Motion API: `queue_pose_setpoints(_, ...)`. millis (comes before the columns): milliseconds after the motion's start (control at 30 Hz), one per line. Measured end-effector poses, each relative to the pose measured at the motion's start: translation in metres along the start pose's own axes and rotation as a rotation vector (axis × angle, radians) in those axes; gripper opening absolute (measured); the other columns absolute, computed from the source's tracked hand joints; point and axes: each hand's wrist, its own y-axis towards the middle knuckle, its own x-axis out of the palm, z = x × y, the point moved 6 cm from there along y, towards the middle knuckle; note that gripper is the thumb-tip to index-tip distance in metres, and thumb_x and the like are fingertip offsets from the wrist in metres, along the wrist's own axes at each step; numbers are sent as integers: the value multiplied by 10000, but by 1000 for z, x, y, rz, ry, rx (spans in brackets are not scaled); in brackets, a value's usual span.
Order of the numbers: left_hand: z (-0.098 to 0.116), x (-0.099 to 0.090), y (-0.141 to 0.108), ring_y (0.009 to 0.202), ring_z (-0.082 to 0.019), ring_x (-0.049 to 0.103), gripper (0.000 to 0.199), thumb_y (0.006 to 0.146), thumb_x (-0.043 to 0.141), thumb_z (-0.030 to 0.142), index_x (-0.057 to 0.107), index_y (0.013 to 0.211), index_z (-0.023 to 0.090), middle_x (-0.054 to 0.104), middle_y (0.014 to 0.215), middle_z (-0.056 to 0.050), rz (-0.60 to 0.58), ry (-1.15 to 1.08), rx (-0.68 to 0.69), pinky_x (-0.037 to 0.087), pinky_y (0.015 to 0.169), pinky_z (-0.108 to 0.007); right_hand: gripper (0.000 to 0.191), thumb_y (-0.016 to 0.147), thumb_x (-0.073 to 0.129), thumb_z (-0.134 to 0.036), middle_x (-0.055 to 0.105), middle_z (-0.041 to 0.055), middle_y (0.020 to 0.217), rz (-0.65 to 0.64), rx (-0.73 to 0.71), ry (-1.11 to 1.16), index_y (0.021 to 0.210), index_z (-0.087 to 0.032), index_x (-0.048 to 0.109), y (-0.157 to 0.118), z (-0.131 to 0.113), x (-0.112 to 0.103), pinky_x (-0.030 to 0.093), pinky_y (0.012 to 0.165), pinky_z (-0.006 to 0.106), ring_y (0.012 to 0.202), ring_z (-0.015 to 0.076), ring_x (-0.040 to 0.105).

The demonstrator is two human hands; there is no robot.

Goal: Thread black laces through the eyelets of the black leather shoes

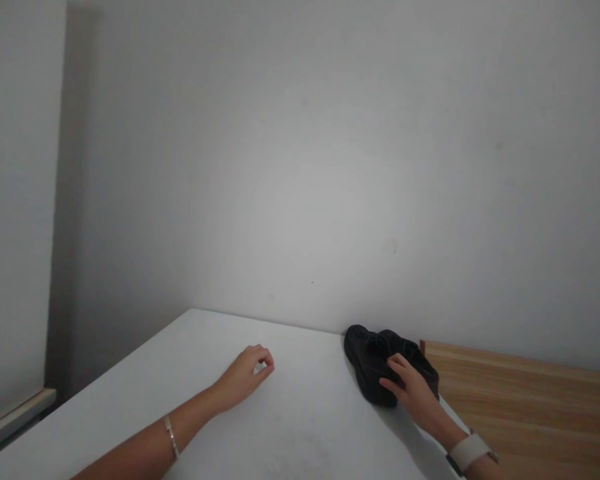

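Note:
A pair of black shoes [367, 367] stands side by side at the right back edge of the white table [300, 407], close to the wall. My right hand [410, 390] is at the heel end of the shoes, thumb and fingers apart over them; whether it touches them is hard to tell. Over the middle of the table is my left hand [245, 379], its fingers curled round so that the thumb and fingertips meet, with nothing visible in them.
Behind the table rises a plain grey wall [300, 167]. A wooden board [520, 400] lies beyond the table's right edge. At the far left stands a white panel [15, 200] with a ledge [20, 420] below it.

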Motion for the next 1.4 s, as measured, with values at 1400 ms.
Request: queue_pose_setpoints(1400, 25, 62, 40, 901, -256, 637, 305, 837, 500, 422, 628, 824, 145, 695, 868, -103, 192, -676, 6, 489, 863, -354, 718, 736, 506, -56, 567, 91, 1205, 56, -548, 250, 1418, -251, 389, 36, -177, 116, 341, 991, 440, 1117, 238, 482)
